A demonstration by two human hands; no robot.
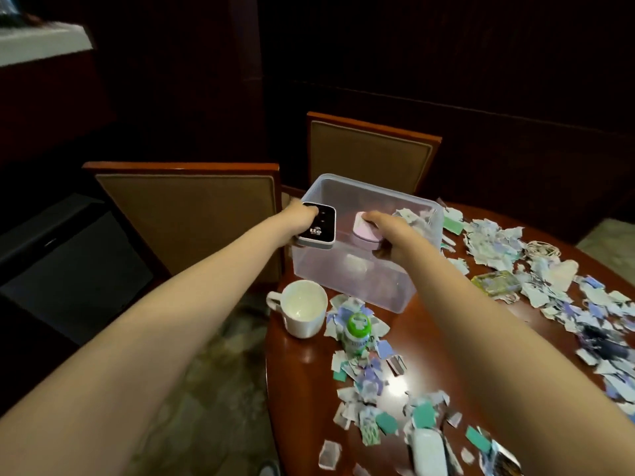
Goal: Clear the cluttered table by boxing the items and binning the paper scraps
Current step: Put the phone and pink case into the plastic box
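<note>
Over a translucent plastic box point(330, 269) on a glossy round wooden table point(302, 389), the left hand point(302, 218) grips a flat black-and-white LTE device point(318, 230) at the rim while the right hand point(395, 235) curls round a smooth pink object point(364, 231), its shape half hidden in the grip. Ragged paper scraps point(494, 242) litter the tabletop near a white ceramic mug point(304, 309); a blurred white object point(427, 455) is cut off below
</note>
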